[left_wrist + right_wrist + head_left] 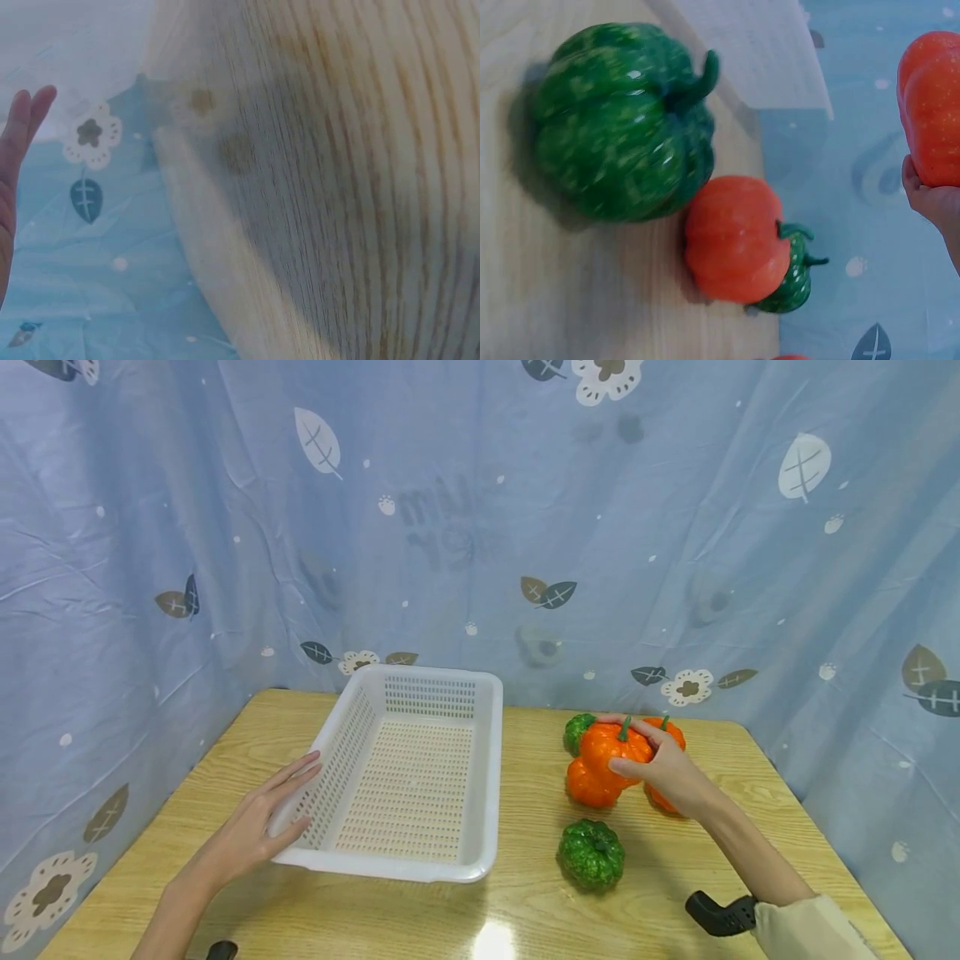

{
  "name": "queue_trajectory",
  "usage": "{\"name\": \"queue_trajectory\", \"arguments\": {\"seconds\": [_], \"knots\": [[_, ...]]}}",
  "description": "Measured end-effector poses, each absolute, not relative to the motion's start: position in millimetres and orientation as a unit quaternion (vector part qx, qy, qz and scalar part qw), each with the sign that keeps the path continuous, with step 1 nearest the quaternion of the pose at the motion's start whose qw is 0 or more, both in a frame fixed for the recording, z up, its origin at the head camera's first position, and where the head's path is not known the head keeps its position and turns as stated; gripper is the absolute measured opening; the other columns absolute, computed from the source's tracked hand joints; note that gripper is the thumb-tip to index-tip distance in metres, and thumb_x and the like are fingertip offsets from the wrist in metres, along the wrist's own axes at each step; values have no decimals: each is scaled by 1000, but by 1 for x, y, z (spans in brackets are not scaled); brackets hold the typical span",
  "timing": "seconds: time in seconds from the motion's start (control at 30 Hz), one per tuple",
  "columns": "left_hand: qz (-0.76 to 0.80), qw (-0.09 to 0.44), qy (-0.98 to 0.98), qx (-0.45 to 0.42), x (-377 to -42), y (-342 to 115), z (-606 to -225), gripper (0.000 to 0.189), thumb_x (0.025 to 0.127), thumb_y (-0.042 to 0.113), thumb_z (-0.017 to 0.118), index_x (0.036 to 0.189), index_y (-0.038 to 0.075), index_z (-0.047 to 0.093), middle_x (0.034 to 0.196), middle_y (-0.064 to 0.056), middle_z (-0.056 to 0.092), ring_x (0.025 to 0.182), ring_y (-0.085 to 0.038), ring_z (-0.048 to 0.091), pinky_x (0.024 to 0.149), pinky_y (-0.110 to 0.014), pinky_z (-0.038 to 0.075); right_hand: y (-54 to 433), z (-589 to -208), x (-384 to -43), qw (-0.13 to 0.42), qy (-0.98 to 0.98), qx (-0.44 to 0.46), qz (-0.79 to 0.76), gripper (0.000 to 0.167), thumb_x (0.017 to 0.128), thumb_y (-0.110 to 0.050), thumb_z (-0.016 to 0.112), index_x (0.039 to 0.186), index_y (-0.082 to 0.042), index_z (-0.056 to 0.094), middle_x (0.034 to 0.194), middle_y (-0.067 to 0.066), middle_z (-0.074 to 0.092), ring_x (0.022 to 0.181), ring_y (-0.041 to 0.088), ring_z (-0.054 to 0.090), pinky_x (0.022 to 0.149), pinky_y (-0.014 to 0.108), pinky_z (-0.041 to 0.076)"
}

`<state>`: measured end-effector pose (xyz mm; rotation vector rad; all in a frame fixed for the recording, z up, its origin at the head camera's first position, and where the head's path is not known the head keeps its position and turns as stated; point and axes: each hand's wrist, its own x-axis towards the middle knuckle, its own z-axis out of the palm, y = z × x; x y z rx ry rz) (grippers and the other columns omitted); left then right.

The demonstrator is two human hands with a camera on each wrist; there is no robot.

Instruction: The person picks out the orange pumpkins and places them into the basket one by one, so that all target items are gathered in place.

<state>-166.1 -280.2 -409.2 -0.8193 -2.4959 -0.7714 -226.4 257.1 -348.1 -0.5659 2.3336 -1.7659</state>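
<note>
My right hand [651, 758] grips an orange pumpkin [600, 747] with a green stem, thumb on its near side and fingers over the top. In the right wrist view that pumpkin [934, 105] hangs at the right edge, above the table. Just below it sits a second orange pumpkin [587, 785], also seen on the wood [735, 240]. A large green pumpkin [592, 853] lies nearer me. My left hand [288, 793] lies flat with straight fingers against the left wall of a white perforated basket [487, 760], which holds nothing.
A small green pumpkin [576, 731] and a third orange one [673, 732] sit behind my right hand. The wooden table [525, 910] is backed by a blue leaf-print cloth [480, 527]. A black wrist mount [718, 914] shows near my right sleeve.
</note>
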Motion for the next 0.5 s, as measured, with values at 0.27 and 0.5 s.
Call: {"name": "queue_trajectory", "arguments": {"seconds": [0.27, 0.5], "knots": [[-280, 195, -896, -285, -167, -281, -412, 60, 81, 8, 70, 137, -3, 49, 147, -18, 40, 137, -4, 26, 102, -5, 15, 230, -337, -246, 103, 771, -193, -598, 56, 90, -16, 67, 141, -17, 43, 130, 12, 51, 103, 21, 60, 82, 38, 52], [-282, 193, -896, -285, -167, -280, -411, 60, 82, 8, 70, 137, -3, 49, 147, -18, 40, 137, -4, 25, 101, -5, 15, 208, -334, -261, 116, 735, -205, -636, 57, 90, -12, 66, 142, -18, 43, 134, 14, 48, 109, 23, 58, 84, 36, 52]]}}
